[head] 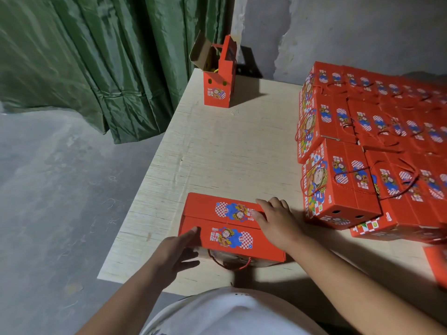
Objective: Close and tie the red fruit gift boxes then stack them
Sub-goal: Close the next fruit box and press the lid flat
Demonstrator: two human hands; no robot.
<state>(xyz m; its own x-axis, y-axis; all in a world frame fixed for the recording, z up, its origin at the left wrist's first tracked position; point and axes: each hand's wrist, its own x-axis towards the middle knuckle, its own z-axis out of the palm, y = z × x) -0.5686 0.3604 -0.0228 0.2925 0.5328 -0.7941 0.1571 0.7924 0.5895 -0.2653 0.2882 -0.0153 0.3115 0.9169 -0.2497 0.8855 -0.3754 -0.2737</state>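
A red fruit gift box lies near the front edge of the pale wooden table, its two top flaps folded together. My left hand touches the box's left end with straight fingers, the thumb on the top edge. My right hand rests flat on the right part of the lid. A red cord handle hangs loose from the box's near side. A large stack of closed red boxes fills the table's right side.
An open red box stands upright at the table's far left corner, flaps up. Green curtains hang at the left over a grey concrete floor. Another red box edge shows at the right.
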